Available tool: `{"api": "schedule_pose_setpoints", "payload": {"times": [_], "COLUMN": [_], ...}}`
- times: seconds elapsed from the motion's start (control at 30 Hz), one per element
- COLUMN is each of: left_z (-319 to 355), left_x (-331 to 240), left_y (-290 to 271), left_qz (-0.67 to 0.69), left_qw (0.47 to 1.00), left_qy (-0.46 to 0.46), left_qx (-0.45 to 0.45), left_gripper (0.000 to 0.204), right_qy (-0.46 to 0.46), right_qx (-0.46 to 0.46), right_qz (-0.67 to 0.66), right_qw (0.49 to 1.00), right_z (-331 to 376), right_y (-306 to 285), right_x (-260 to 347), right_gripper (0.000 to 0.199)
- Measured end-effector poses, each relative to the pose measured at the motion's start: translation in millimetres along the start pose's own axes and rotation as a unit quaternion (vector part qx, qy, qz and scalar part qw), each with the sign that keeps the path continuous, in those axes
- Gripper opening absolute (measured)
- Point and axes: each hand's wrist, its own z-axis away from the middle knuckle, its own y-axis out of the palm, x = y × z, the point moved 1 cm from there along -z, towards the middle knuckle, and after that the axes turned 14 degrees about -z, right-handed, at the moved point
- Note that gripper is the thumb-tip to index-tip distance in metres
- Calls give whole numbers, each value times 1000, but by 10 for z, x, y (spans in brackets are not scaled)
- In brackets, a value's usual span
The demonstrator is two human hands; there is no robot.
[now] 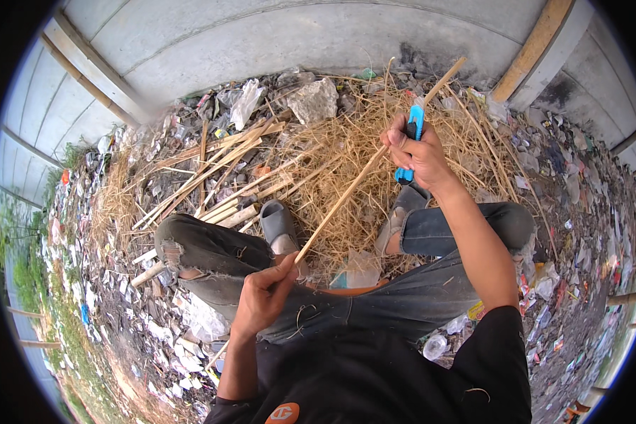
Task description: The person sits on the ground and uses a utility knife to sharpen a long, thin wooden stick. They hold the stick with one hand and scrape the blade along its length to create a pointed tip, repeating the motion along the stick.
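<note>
A long, thin bamboo strip (344,201) slants across in front of me, its far end up at the right. My left hand (265,293) is closed round its near end, above my left thigh. In my right hand (418,152) is a blue utility knife (416,120) with black parts, gripped in the closed fingers. The knife lies against the strip, and the strip passes by or under those fingers; its blade cannot be made out. Below both hands lies a heap of straw-coloured shavings (332,180), between and beyond my feet.
Several split bamboo pieces (222,166) lie in a pile at the left, beside my grey shoe (278,222). Plastic scraps and litter (572,233) cover the ground. A grey concrete wall (275,42) stands behind, with a wooden post (533,49) against it at the right.
</note>
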Motion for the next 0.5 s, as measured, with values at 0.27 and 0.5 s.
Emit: {"api": "schedule_pose_setpoints", "payload": {"times": [0.27, 0.5], "left_z": [-68, -4], "left_x": [-38, 96], "left_y": [44, -17], "left_qz": [55, 117], "left_qw": [998, 991], "left_qy": [41, 55], "left_qx": [15, 36], "left_gripper": [35, 37], "right_qy": [-33, -202], "right_qx": [71, 29], "right_qz": [-194, -311], "right_qw": [978, 928], "right_z": [-45, 35], "right_y": [-90, -490], "right_x": [300, 1233], "right_gripper": [18, 14]}}
